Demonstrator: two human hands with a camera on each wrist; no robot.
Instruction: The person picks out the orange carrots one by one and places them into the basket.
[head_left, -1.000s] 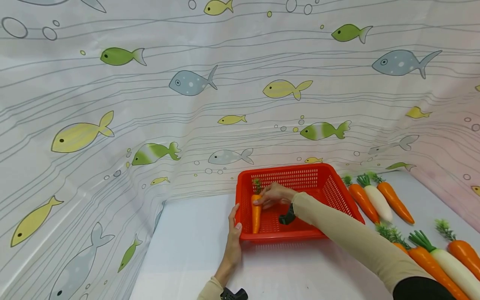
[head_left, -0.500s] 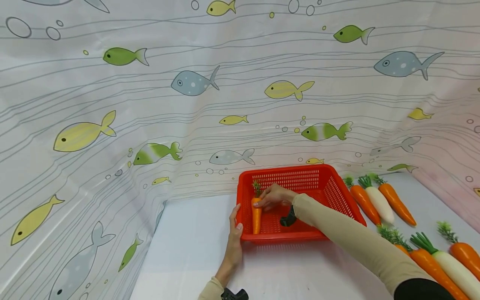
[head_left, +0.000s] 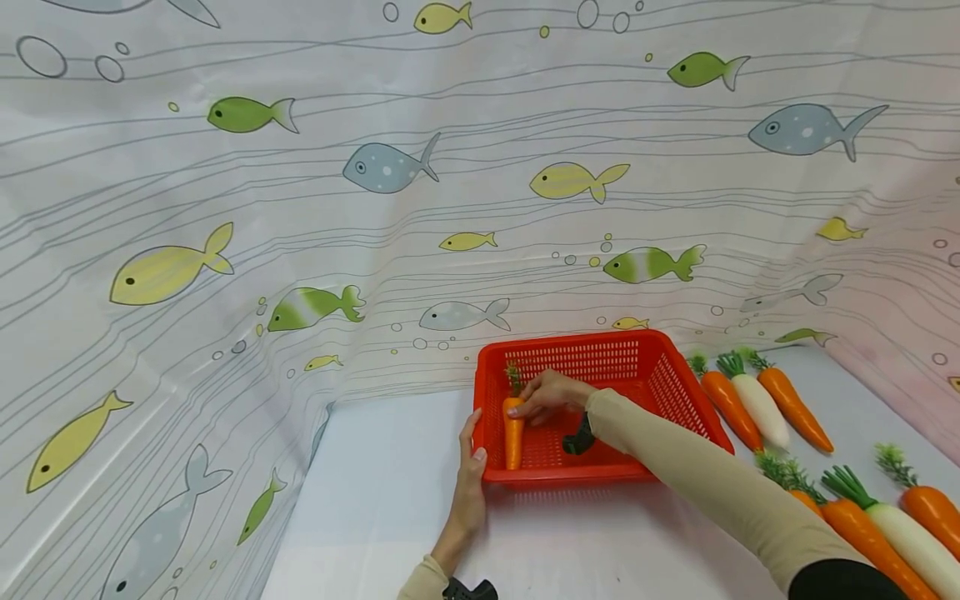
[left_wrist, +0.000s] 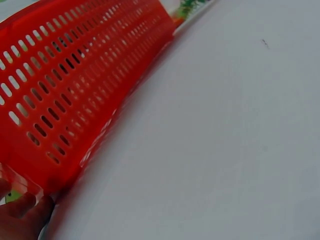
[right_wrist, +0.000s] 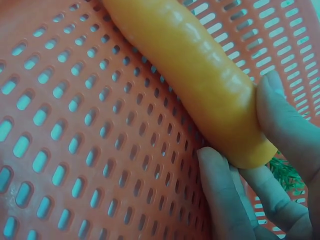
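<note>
An orange carrot [head_left: 513, 435] with a green leafy top lies along the left side inside a red plastic basket [head_left: 577, 475]. My right hand [head_left: 551, 395] reaches into the basket and holds the carrot near its leafy end. In the right wrist view, the thumb presses one side of the carrot [right_wrist: 185, 65] and the fingers [right_wrist: 222, 192] are on the other side, close to the slotted basket floor. My left hand [head_left: 468, 492] grips the basket's front left corner from outside, thumb near the rim; only part of that hand shows in the left wrist view.
Right of the basket lie two carrots [head_left: 793, 408] with a white radish [head_left: 759, 408] between them. Nearer, several more carrots [head_left: 873, 542] and another white radish [head_left: 911, 533] lie on the white table [head_left: 375, 500]. A fish-patterned sheet [head_left: 420, 275] stands behind.
The view has shifted slightly. The carrot stays in the same place in the basket under my right hand, and my left hand keeps to the corner.
</note>
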